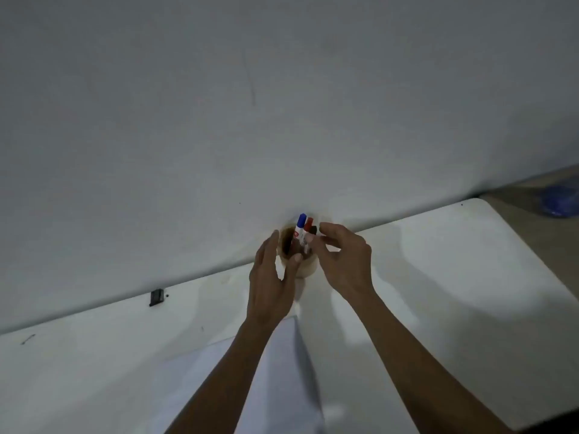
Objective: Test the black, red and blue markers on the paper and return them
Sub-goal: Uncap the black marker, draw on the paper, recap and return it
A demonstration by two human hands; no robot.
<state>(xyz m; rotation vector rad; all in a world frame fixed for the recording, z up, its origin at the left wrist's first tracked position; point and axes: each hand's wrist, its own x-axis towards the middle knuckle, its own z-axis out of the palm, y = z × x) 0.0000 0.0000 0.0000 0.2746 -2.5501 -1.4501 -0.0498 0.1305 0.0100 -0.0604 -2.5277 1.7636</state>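
Wooden cup point(305, 269), 3 markers point(303, 231), 2 hands point(272, 286)

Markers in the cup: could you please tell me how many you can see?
3, all standing in the cup at the table's far edge: blue marker leftmost, red marker beside it, black marker rightmost, by the right hand. Others could be hidden inside.

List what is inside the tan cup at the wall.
The cup holds three capped markers standing upright: blue marker, red marker and black marker. Their lower barrels and the cup's bottom are hidden by its wall and the left hand.
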